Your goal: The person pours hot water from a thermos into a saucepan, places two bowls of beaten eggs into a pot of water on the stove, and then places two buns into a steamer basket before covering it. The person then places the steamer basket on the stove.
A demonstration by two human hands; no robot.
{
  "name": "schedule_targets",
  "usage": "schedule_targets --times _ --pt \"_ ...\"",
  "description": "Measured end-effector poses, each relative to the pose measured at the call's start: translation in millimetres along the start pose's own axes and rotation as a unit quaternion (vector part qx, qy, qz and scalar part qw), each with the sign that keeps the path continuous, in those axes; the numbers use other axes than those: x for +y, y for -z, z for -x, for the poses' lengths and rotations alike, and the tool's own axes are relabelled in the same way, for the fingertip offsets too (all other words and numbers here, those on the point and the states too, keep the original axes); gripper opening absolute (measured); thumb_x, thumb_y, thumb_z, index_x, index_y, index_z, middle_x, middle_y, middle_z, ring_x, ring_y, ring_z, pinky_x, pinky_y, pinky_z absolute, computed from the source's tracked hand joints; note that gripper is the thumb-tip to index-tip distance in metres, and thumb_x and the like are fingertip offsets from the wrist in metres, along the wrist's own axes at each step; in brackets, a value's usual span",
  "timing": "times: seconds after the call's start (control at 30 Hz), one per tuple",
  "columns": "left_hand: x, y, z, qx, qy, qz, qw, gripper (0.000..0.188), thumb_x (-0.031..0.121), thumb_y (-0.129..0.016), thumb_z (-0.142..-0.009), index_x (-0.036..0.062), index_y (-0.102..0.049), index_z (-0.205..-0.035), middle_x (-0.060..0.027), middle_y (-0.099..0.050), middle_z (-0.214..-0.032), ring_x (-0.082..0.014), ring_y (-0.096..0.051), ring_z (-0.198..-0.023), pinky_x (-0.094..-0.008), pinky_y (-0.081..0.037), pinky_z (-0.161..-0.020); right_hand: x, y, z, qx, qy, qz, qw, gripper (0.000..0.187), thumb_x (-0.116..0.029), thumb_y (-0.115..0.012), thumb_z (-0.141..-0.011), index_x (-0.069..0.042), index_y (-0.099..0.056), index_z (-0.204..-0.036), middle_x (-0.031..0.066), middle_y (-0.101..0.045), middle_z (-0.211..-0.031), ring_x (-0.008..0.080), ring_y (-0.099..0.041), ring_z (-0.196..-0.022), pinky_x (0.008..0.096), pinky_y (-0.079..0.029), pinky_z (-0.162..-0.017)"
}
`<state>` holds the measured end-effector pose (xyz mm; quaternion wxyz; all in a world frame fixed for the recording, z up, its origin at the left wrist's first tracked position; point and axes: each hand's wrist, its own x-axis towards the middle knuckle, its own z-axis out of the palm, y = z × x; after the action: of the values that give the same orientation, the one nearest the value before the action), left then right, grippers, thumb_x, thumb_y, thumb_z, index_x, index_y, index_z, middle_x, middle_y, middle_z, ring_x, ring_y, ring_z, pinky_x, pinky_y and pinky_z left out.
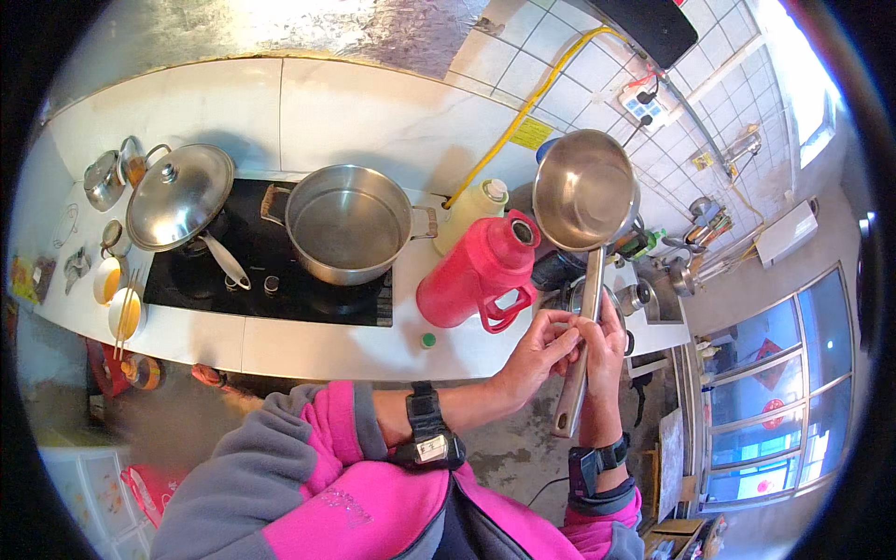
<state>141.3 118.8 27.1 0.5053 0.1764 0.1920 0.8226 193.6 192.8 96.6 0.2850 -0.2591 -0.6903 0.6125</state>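
A steel water ladle [584,191] with a deep round bowl is raised over the counter's right side, its long handle pointing down toward me. My right hand [604,350] is closed round that handle. Beside it my left hand [541,359] is closed, fingertips against the handle and the right hand; whether it pinches anything is hidden. Just left of the ladle stands a red thermos [467,280] with its mouth uncovered. A small green cap [428,341] lies near the counter's front edge. Farther left, a two-handled steel pot [348,229], seemingly with clear water inside, sits on the black cooktop [280,303].
A lidded pan [177,201] occupies the cooktop's left side, its handle pointing toward me. Left of it are a bowl [128,313] with chopsticks across it and another bowl [108,280]. A pale bottle [478,207] stands behind the thermos. Wall sockets [646,103] are at the upper right.
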Motion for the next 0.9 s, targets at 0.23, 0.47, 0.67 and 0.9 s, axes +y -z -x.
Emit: schedule_targets --times 0.23,0.47,0.67,0.9 --pt "7 8 1 0.013 -0.045 -0.107 0.993 0.029 0.026 -0.054 -0.092 0.0091 -0.042 -0.113 0.0006 -0.052 -0.081 -0.0042 -0.046 -0.065 -0.0186 -0.038 -0.055 26 -1 0 0.004 -0.005 -0.114 0.993 0.051 -0.004 -0.048 -0.087 0.004 -0.032 -0.135 0.0049 -0.059 -0.079 0.0058 -0.049 -0.053 0.0172 -0.039 -0.045" --pt "14 18 3 0.03 -0.056 -0.16 0.985 0.029 0.021 -0.058 -0.091 0.008 -0.041 -0.11 -0.0013 -0.052 -0.086 -0.005 -0.05 -0.069 -0.02 -0.042 -0.056 40 -13 1 0.0 -0.005 -0.209 0.978 0.047 -0.004 -0.042 -0.089 0.002 -0.03 -0.134 0.0058 -0.054 -0.073 0.008 -0.046 -0.047 0.0199 -0.039 -0.039" --pt "1 27 3 0.033 0.0 -0.198 0.98 0.028 0.02 -0.055 -0.092 0.007 -0.043 -0.114 -0.0005 -0.052 -0.085 -0.0054 -0.048 -0.072 -0.0208 -0.039 -0.06 65 -8 10 0.052 -0.005 -0.245 0.968 0.046 -0.005 -0.041 -0.088 -0.003 -0.032 -0.133 0.0045 -0.054 -0.075 0.0091 -0.047 -0.047 0.0214 -0.042 -0.038" --pt "-29 34 2 0.025 0.071 -0.22 0.973 0.026 0.02 -0.056 -0.091 0.0062 -0.043 -0.11 -0.0014 -0.053 -0.083 -0.0045 -0.047 -0.064 -0.018 -0.039 -0.054 99 19 29 0.088 -0.028 -0.268 0.959 0.044 -0.006 -0.043 -0.089 -0.002 -0.032 -0.132 0.004 -0.055 -0.077 0.0078 -0.049 -0.052 0.0204 -0.042 -0.043"
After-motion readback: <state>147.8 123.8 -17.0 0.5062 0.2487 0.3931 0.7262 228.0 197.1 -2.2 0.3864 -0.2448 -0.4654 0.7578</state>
